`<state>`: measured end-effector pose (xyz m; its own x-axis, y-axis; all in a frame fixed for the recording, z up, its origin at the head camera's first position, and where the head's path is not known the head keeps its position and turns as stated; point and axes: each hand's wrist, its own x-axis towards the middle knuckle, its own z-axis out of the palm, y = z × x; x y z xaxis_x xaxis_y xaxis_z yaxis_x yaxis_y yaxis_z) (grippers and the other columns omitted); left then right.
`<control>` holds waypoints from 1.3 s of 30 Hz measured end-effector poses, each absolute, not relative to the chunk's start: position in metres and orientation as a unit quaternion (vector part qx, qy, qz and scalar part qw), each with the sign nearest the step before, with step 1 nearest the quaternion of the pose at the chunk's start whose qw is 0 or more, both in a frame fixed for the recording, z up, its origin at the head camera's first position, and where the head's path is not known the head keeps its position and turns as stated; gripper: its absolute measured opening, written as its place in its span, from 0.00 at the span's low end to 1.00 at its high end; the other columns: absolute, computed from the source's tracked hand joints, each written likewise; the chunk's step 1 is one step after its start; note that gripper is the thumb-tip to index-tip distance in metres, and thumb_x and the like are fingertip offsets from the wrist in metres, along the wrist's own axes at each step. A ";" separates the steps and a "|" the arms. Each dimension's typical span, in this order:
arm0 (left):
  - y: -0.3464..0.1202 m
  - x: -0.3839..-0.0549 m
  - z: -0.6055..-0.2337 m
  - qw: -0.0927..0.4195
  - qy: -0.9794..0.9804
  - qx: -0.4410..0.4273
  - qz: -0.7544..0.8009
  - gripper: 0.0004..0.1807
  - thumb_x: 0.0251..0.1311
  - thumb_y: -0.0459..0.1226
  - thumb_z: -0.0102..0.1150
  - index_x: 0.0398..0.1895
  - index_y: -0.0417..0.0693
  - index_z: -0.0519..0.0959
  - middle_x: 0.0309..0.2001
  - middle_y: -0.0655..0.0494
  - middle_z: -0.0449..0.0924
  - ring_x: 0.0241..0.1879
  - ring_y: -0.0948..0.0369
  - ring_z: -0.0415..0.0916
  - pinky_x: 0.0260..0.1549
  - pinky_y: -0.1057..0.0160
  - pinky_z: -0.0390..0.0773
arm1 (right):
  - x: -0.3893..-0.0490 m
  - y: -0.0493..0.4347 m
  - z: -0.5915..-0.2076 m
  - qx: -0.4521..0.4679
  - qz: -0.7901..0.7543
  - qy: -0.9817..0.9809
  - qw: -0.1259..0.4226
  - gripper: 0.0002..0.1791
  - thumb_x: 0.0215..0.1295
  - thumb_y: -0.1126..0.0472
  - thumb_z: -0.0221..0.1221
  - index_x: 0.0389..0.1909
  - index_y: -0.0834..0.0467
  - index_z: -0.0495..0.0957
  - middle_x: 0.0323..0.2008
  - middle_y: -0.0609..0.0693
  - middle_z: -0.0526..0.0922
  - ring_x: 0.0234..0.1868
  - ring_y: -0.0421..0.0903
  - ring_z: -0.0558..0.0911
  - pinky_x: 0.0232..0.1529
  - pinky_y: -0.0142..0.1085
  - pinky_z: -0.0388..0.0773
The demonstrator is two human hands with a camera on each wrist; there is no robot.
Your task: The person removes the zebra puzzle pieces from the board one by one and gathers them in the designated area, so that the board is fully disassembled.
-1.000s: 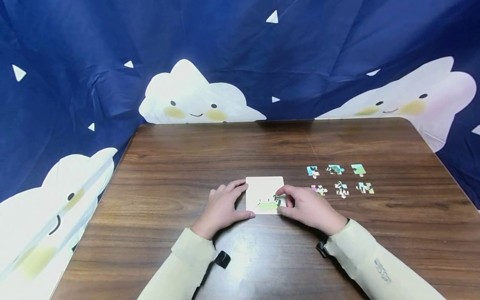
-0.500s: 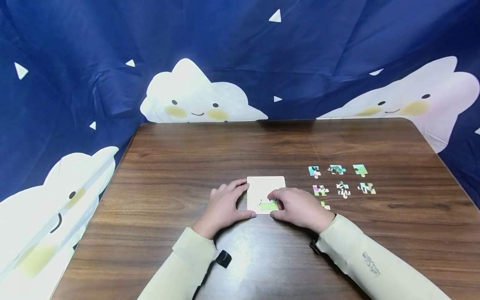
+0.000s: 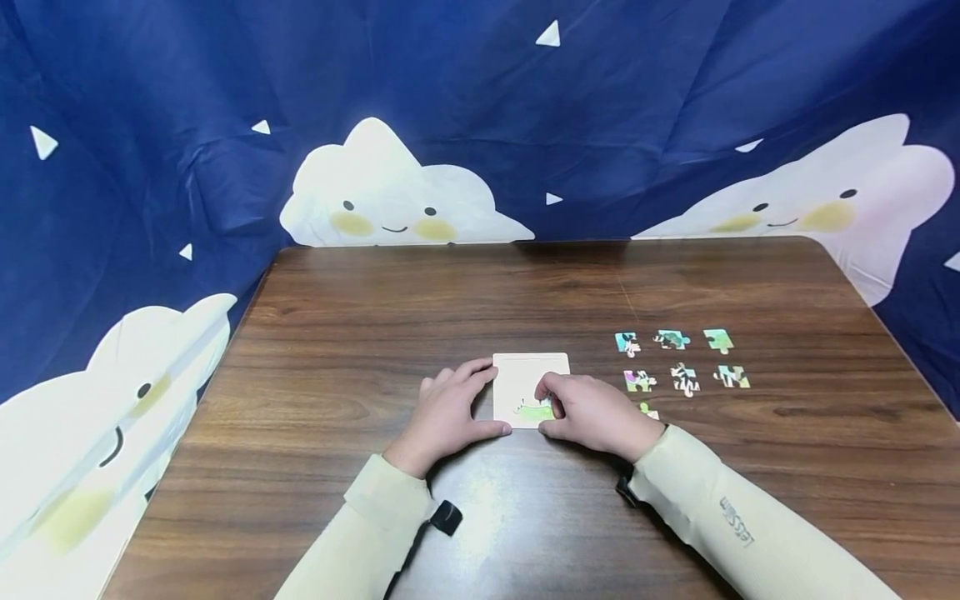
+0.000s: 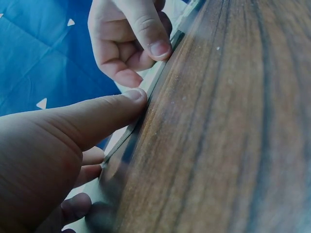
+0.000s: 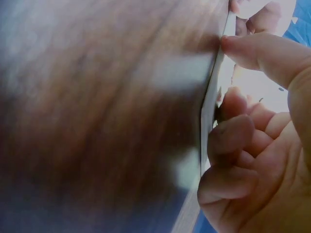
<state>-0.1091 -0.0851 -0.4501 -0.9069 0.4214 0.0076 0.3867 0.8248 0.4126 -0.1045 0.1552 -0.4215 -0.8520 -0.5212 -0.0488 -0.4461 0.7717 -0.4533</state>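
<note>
A square, pale puzzle board (image 3: 517, 375) lies flat on the table, with a green puzzle piece (image 3: 531, 412) in its lower part. My left hand (image 3: 450, 410) holds the board's left side, thumb at the near corner and index finger at the far one. In the left wrist view, the left thumb (image 4: 116, 104) lies along the board's edge. My right hand (image 3: 600, 412) is over the board's right part, index finger bent down onto a puzzle piece at the green one's right end and thumb at the near edge. That piece is mostly hidden by the fingers.
Right of the board lie several loose jigsaw pieces in rows, among them a blue one (image 3: 627, 343) and a green one (image 3: 718, 339). Another piece (image 3: 649, 411) shows partly behind the right hand. A blue curtain with clouds (image 3: 390, 196) hangs behind the wooden table (image 3: 337, 333).
My right hand has moved slightly left over the board, uncovering a loose piece behind it; its last half second shows little motion. The left hand and the board stay in place.
</note>
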 end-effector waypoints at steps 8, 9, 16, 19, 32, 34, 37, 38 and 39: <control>-0.085 -0.110 -0.452 0.041 0.955 0.213 0.203 0.48 0.46 0.64 0.71 0.71 0.57 0.72 0.73 0.65 0.65 0.53 0.58 0.70 0.45 0.54 0.62 | -0.105 0.157 -0.424 -0.259 -0.255 0.928 0.083 0.18 0.50 0.57 0.72 0.39 0.54 0.76 0.24 0.40 0.71 0.24 0.35 0.69 0.31 0.34 0.68; -0.085 -0.110 -0.452 0.042 0.955 0.213 0.203 0.48 0.46 0.64 0.71 0.71 0.57 0.72 0.73 0.65 0.65 0.53 0.58 0.70 0.45 0.53 0.62 | -0.105 0.157 -0.424 -0.261 -0.256 0.927 0.080 0.18 0.50 0.58 0.72 0.39 0.54 0.76 0.25 0.41 0.72 0.25 0.36 0.69 0.32 0.34 0.68; -0.084 -0.109 -0.452 0.042 0.955 0.211 0.203 0.47 0.46 0.64 0.71 0.71 0.57 0.72 0.72 0.65 0.65 0.53 0.58 0.70 0.46 0.53 0.62 | -0.103 0.157 -0.424 -0.275 -0.247 0.927 0.057 0.18 0.49 0.58 0.74 0.39 0.53 0.76 0.31 0.43 0.74 0.31 0.39 0.71 0.36 0.37 0.71; -0.084 -0.109 -0.451 0.043 0.955 0.211 0.203 0.47 0.47 0.64 0.71 0.71 0.57 0.72 0.73 0.64 0.65 0.53 0.58 0.70 0.45 0.54 0.62 | -0.103 0.157 -0.423 -0.276 -0.236 0.930 0.052 0.18 0.49 0.57 0.74 0.38 0.53 0.76 0.31 0.42 0.74 0.31 0.39 0.72 0.36 0.38 0.71; -0.084 -0.110 -0.451 0.036 0.953 0.216 0.207 0.47 0.46 0.64 0.71 0.71 0.57 0.72 0.72 0.65 0.65 0.53 0.58 0.70 0.45 0.53 0.62 | -0.105 0.158 -0.425 -0.280 -0.220 0.934 0.030 0.12 0.52 0.64 0.66 0.37 0.50 0.78 0.30 0.39 0.77 0.32 0.38 0.75 0.35 0.39 0.73; -0.085 -0.110 -0.451 0.036 0.954 0.216 0.205 0.47 0.46 0.64 0.71 0.71 0.57 0.72 0.72 0.65 0.65 0.53 0.58 0.70 0.45 0.53 0.62 | -0.106 0.158 -0.425 -0.278 -0.219 0.935 0.029 0.12 0.52 0.64 0.66 0.37 0.50 0.78 0.30 0.38 0.78 0.31 0.38 0.76 0.35 0.39 0.73; -0.085 -0.110 -0.451 0.038 0.955 0.214 0.203 0.48 0.46 0.64 0.71 0.71 0.57 0.72 0.73 0.65 0.65 0.53 0.58 0.70 0.45 0.53 0.62 | -0.106 0.157 -0.425 -0.274 -0.213 0.937 0.027 0.11 0.52 0.64 0.65 0.36 0.49 0.79 0.30 0.38 0.78 0.31 0.38 0.76 0.33 0.39 0.73; -0.085 -0.110 -0.451 0.038 0.955 0.214 0.202 0.47 0.46 0.64 0.71 0.71 0.57 0.72 0.73 0.65 0.65 0.53 0.58 0.70 0.45 0.53 0.62 | -0.105 0.157 -0.425 -0.272 -0.211 0.938 0.026 0.10 0.52 0.63 0.65 0.36 0.49 0.79 0.29 0.38 0.78 0.31 0.38 0.76 0.33 0.39 0.73; -0.085 -0.110 -0.451 0.039 0.955 0.213 0.202 0.48 0.46 0.64 0.71 0.71 0.57 0.72 0.73 0.65 0.65 0.53 0.58 0.70 0.45 0.53 0.62 | -0.105 0.157 -0.425 -0.270 -0.209 0.939 0.025 0.10 0.53 0.63 0.65 0.36 0.49 0.79 0.29 0.37 0.77 0.31 0.38 0.76 0.32 0.39 0.73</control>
